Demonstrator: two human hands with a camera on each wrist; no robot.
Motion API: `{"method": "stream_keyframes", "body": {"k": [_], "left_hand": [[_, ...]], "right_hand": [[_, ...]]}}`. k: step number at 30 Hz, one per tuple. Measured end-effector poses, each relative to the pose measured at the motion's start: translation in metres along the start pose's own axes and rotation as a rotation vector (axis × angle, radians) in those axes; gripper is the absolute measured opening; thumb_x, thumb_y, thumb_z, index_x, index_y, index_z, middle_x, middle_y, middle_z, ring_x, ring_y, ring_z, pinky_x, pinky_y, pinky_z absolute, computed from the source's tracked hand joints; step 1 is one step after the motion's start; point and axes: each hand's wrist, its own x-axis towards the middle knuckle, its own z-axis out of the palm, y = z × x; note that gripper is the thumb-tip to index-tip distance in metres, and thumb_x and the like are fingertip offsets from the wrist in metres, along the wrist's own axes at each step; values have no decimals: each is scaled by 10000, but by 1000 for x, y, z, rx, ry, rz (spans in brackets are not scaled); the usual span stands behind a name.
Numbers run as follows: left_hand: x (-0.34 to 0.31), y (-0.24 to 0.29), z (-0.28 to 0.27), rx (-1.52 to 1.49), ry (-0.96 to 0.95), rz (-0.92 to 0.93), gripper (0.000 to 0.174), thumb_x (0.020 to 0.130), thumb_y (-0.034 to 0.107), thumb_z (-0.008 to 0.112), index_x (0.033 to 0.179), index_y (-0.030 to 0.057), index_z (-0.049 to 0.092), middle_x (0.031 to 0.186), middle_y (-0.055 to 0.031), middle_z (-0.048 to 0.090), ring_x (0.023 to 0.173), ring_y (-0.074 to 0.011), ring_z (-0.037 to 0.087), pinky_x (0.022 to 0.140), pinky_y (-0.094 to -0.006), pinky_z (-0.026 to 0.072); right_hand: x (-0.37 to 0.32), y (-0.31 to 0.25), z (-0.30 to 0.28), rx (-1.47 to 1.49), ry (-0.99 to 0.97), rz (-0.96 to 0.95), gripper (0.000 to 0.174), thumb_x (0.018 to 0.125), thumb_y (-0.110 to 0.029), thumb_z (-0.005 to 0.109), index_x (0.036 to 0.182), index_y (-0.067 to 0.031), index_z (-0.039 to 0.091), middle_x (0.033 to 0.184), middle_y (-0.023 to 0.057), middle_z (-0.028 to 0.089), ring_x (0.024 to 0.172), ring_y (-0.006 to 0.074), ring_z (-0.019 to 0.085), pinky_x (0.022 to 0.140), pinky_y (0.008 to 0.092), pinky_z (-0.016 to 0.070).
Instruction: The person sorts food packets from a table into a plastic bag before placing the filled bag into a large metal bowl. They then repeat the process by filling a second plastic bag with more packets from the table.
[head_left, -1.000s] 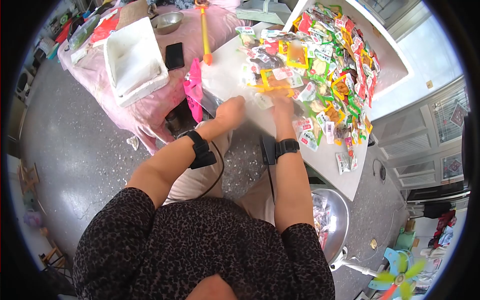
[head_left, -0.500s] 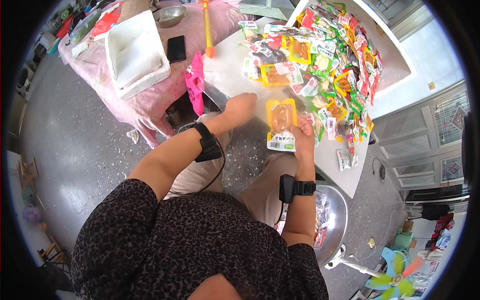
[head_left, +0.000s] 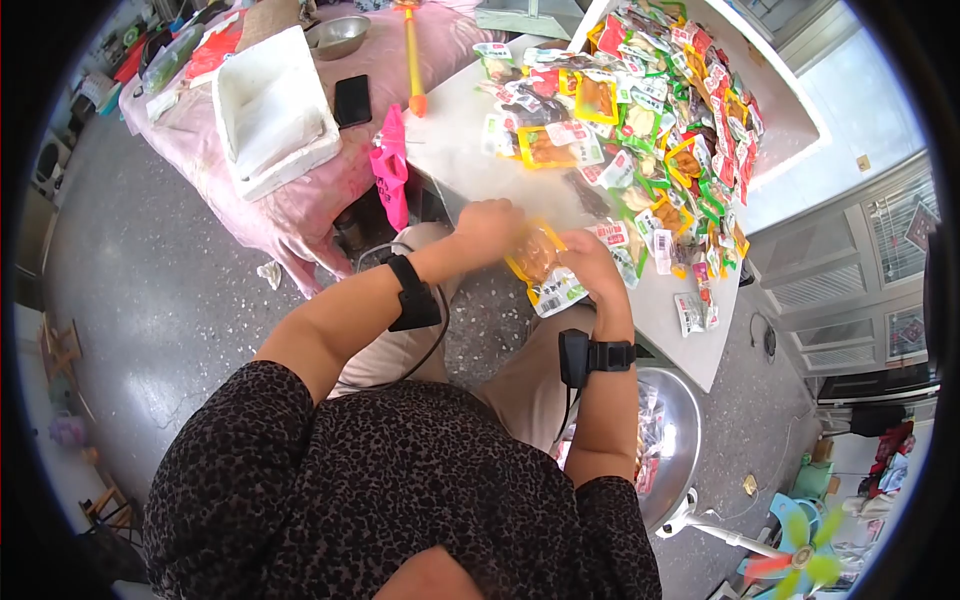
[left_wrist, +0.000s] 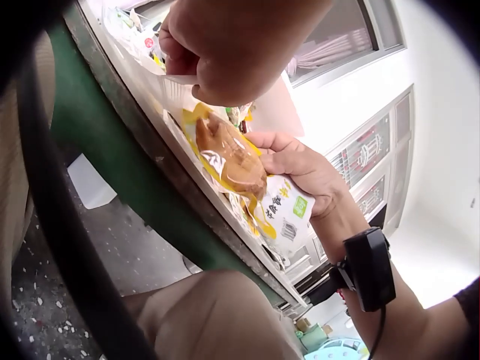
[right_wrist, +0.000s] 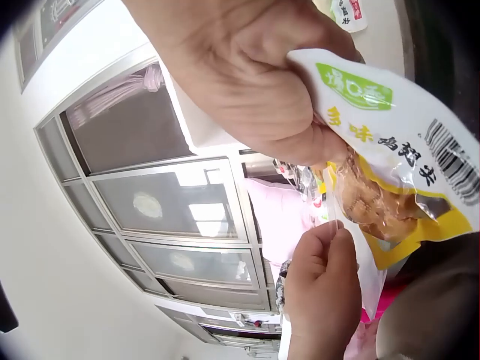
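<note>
My right hand (head_left: 592,262) grips a yellow-edged snack packet (head_left: 540,262) by its side. The packet has a clear window over brown meat pieces and a white end with a barcode. It hangs tilted in front of the table edge, its yellow end close to my left hand (head_left: 488,228). In the left wrist view, the left thumb and fingers pinch the edge of a clear plastic bag (left_wrist: 174,91). The packet's yellow end lies right beside that bag. Several loose snack packets (head_left: 560,147) are spread on the white table (head_left: 455,165) beyond both hands.
A white foam box (head_left: 800,140) at the back right spills many packets onto the table. A steel basin (head_left: 680,470) holding packets stands low at right. On the pink cloth (head_left: 200,165) sit another foam box (head_left: 328,148) and a phone (head_left: 352,100). A pink bag (head_left: 392,180) hangs by the table.
My right hand has come out of the packets on the table with the yellow-edged packet, then turned it and brought it left. My left hand has shifted slightly right towards it.
</note>
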Motion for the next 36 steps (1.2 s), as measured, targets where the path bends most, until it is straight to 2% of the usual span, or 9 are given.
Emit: {"method": "stream_keyframes", "body": {"k": [5,9,13,16,20,22,25,29,36], "left_hand": [[5,11,8,-92,-32,-36,233,708,171,483,931,129,534,860,-98,540,804,-252,542,688,-339,438],[18,3,23,-243,-67,-41,243,753,191,427,978,165,516,934,-90,536,874,-262,523,729,-350,421],[24,-14,37,-260,-10,51,263,780,215,390,1020,163,484,988,-100,519,896,-273,510,737,-359,413],[21,-12,33,-302,-38,-12,265,778,214,388,1011,130,485,1014,-111,505,904,-272,506,735,-361,412],[21,-6,29,-389,-55,-127,264,763,189,396,987,83,487,996,-116,512,900,-269,508,736,-363,410],[18,-6,34,-330,34,-12,245,753,173,405,957,78,501,931,-125,535,868,-272,523,713,-367,420],[19,1,25,-182,-38,-2,206,731,146,420,891,76,528,849,-132,554,819,-275,540,674,-370,435],[17,11,9,-91,-27,124,158,706,138,440,799,77,553,782,-135,563,764,-281,551,619,-372,448],[17,5,5,-253,-78,48,191,720,179,422,824,79,548,822,-137,554,803,-291,531,662,-382,428]], "right_hand": [[25,5,8,208,168,64,193,690,40,470,876,43,518,788,99,563,652,171,562,546,262,455],[59,38,10,480,266,66,228,691,-9,523,910,37,478,777,88,531,643,162,529,578,262,441],[44,23,32,579,344,-2,275,713,-56,530,961,35,457,799,91,532,735,177,524,630,284,429],[3,4,51,505,521,137,264,730,-75,520,966,24,456,806,91,534,693,156,534,576,255,438],[-13,22,51,437,338,177,203,742,-81,506,925,-2,464,747,71,540,575,118,527,449,215,414],[-10,32,51,419,352,165,156,741,-75,504,882,-15,473,699,56,539,513,103,513,393,200,389],[-1,27,42,298,372,123,83,744,-70,500,813,-30,476,628,45,526,474,104,501,382,200,376],[15,13,47,571,448,100,44,743,-51,494,764,-37,459,590,48,502,449,121,496,385,213,386],[40,11,60,779,508,80,60,719,24,428,758,-20,436,635,89,487,564,180,525,436,260,420]]}}
